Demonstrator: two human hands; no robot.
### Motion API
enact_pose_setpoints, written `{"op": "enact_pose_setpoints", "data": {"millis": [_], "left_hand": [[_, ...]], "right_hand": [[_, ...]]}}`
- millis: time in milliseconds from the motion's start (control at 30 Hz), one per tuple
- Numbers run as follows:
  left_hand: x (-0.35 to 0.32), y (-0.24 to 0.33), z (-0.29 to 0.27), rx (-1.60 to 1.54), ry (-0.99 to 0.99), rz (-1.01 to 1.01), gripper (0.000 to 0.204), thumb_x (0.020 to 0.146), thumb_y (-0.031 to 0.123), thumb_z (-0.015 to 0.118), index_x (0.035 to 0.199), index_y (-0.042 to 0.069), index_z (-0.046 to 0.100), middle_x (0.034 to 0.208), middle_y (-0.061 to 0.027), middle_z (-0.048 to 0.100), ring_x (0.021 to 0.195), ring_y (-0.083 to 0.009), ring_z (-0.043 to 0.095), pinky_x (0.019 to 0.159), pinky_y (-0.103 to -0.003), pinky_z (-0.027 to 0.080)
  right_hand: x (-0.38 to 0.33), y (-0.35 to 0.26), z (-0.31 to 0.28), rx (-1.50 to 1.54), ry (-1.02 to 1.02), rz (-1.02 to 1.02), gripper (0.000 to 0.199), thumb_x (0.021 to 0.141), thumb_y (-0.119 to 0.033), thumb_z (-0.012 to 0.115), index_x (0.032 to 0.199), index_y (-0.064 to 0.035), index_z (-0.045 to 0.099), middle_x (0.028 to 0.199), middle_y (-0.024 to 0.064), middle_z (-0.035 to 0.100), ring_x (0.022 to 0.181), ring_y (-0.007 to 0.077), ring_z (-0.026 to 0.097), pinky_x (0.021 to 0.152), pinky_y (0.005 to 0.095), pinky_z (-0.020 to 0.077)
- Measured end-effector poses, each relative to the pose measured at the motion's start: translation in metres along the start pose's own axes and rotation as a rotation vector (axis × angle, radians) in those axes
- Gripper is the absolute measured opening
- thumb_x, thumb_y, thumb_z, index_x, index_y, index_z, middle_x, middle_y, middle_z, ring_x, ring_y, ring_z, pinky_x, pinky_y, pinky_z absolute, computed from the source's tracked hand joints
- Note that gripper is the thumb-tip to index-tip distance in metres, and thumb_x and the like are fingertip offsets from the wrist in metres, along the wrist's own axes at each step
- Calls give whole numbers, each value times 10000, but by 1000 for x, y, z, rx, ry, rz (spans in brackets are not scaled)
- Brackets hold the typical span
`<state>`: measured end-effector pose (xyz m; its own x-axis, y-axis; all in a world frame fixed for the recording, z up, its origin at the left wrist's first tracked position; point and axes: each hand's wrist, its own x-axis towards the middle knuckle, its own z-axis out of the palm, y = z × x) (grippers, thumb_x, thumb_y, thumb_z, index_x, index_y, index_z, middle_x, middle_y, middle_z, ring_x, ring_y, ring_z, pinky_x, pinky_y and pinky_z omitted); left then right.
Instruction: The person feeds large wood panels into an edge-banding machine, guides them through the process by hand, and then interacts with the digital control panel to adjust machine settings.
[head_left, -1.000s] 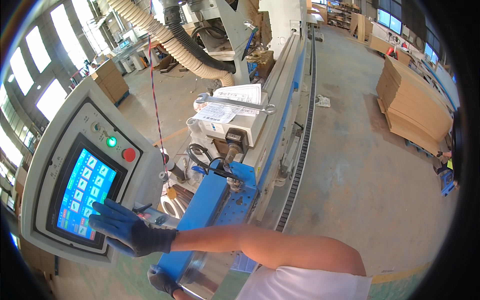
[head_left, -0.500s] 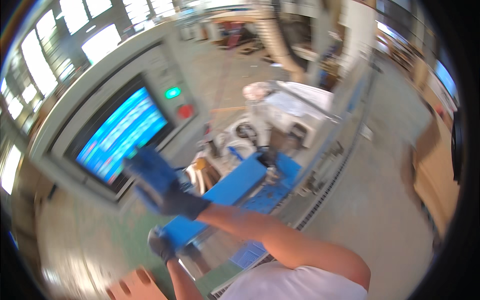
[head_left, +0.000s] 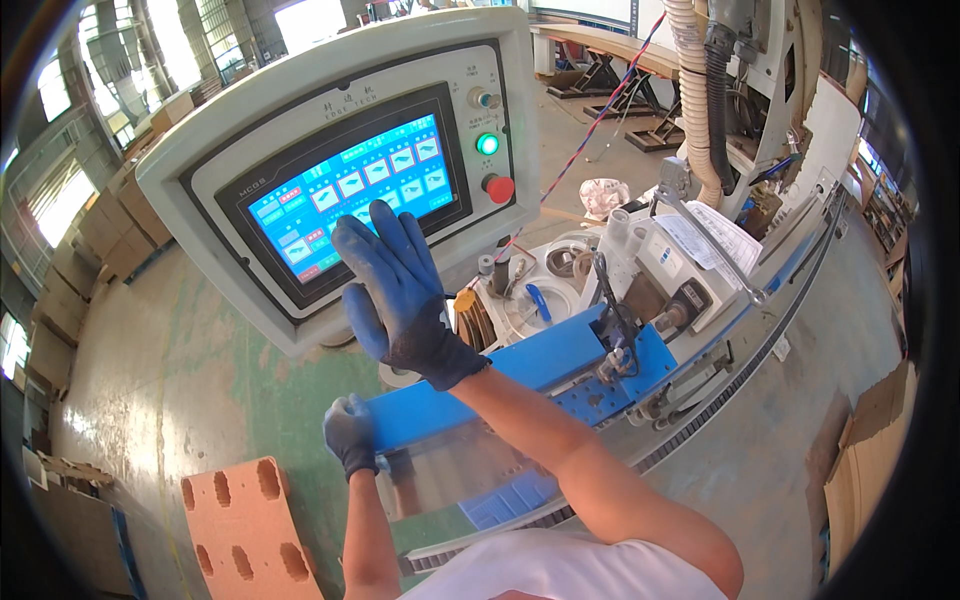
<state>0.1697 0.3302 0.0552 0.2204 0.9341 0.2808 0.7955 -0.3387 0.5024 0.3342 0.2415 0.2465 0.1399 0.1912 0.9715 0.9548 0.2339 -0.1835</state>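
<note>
A grey control panel (head_left: 190, 160) with a lit blue touchscreen (head_left: 300, 215) stands at the upper left. My right hand (head_left: 400, 290), in a blue and black work glove, reaches up with its fingers stretched out. Its fingertips overlap the lower middle of the screen; whether they touch the glass I cannot tell. My left hand (head_left: 350, 435), gloved too, is wrapped over the left end of a long blue machine cover (head_left: 500, 375). Beside the screen sit a glowing green button (head_left: 487, 145) and a red mushroom button (head_left: 498, 188).
Behind the blue cover lie a blue-handled tool (head_left: 539, 302), rolls of edging (head_left: 568, 262) and papers (head_left: 708, 238). A ribbed hose (head_left: 695, 95) hangs at the back. An orange-brown board with cut-outs (head_left: 240, 520) stands at lower left; a brown board (head_left: 870, 480) is far right.
The view has swung and steadied, so the panel appears farther right and more level. My right hand's fingertips are now over the icons; my left hand stays on the blue cover's end.
</note>
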Motion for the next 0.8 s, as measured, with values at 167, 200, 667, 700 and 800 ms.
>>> {"op": "enact_pose_setpoints", "data": {"millis": [167,200,667,700,800], "left_hand": [[2,-4,4,-23,6,7,289,792,303,541,753,27,613,750,-198,605,726,-359,587,656,-421,453],[3,-5,7,-29,13,18,290,791,305,539,726,28,592,743,-190,596,715,-357,577,645,-429,445],[1,-2,1,-15,-7,-9,300,793,306,540,783,20,630,764,-200,613,742,-349,594,669,-397,458],[1,-2,2,-25,-2,-2,302,793,307,539,784,18,629,765,-200,613,744,-349,593,671,-397,457],[3,-8,-2,-23,11,6,309,793,310,538,784,14,624,764,-201,611,738,-351,589,668,-399,454]], "right_hand": [[7,3,5,-1,-17,-24,436,755,-83,513,1178,10,465,1167,178,520,1179,391,395,991,522,248],[8,3,7,0,-22,-30,434,755,-84,514,1175,10,466,1167,178,520,1180,390,394,991,520,248],[19,7,37,53,0,-85,347,730,-82,555,1069,-22,517,1140,169,533,1175,383,398,990,519,247],[21,6,38,55,3,-83,335,728,-80,557,1057,-26,522,1136,169,534,1174,382,398,989,520,248],[22,3,45,81,22,-59,294,737,-62,544,1031,-57,552,1140,146,556,1180,364,411,1003,505,245]]}}
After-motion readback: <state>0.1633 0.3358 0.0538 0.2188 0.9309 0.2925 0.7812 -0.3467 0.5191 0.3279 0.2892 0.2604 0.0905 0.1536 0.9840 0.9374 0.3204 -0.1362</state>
